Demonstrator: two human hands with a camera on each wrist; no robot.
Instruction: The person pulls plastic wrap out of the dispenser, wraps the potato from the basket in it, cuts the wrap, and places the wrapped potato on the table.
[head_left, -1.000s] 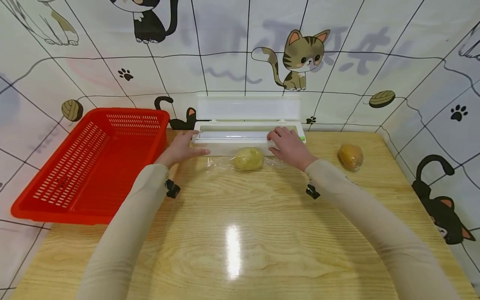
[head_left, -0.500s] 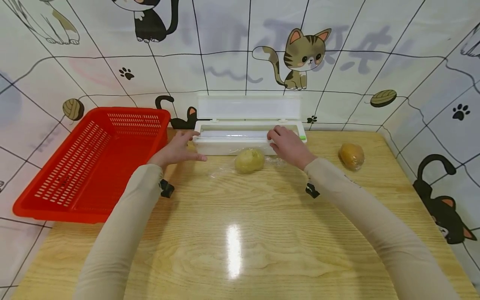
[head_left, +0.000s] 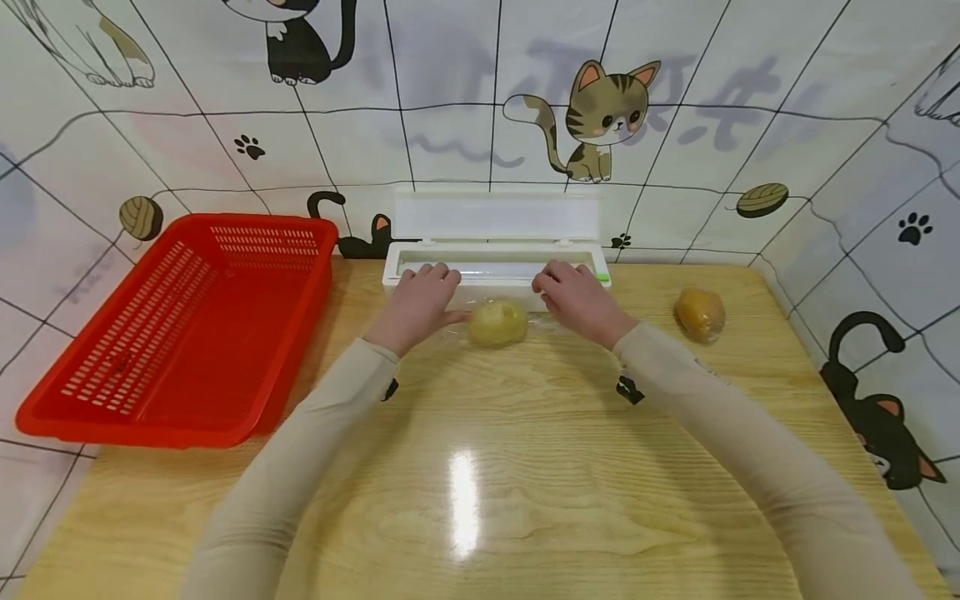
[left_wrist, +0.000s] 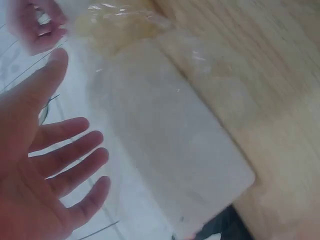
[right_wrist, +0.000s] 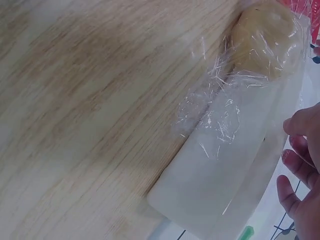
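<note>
A long white cling film dispenser stands by the wall, its lid raised and a film roll inside. Against its front lies a pale yellow potato, with clear cling film over it and spreading to both sides. My left hand is over the left part of the dispenser, thumb near the potato; the left wrist view shows its fingers spread, holding nothing. My right hand is at the right part of the dispenser, fingers loosely bent and apart, nothing visible between them.
A red plastic basket stands on the left of the wooden table. On the right lies a second potato, darker yellow and wrapped in film. The cat-patterned wall rises right behind the dispenser.
My left hand has moved right, from the dispenser's left end to over its front near the potato. The potato has shifted slightly toward me. My right hand has stayed in nearly the same place.
</note>
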